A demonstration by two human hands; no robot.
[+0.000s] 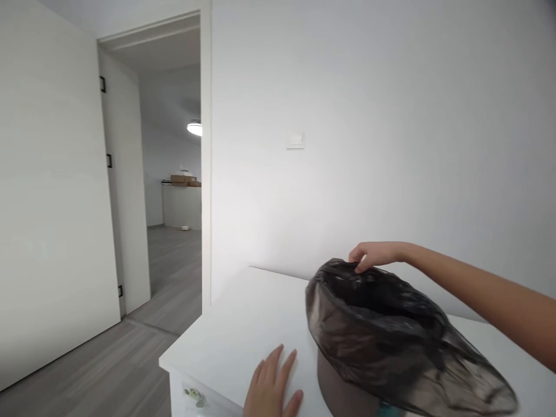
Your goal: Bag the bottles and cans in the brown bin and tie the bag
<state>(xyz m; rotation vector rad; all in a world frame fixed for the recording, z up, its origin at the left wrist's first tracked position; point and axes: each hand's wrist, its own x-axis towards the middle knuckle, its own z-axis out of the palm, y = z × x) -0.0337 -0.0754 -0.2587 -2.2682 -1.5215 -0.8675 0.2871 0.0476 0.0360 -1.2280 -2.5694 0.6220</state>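
Observation:
A thin black plastic bag hangs over the top of a brownish-grey bin on the white cabinet top. The bag's mouth faces up and its loose part spreads to the lower right. At the bag's far rim, my right hand pinches the plastic between thumb and fingers. My left hand is spread over the cabinet top, left of the bin, holding nothing. Something teal shows under the bag at the bottom edge.
Behind the cabinet stands a white wall with a light switch. An open white door and a doorway are at the left. Beyond, cardboard boxes lie on a counter. A small sticker marks the cabinet front.

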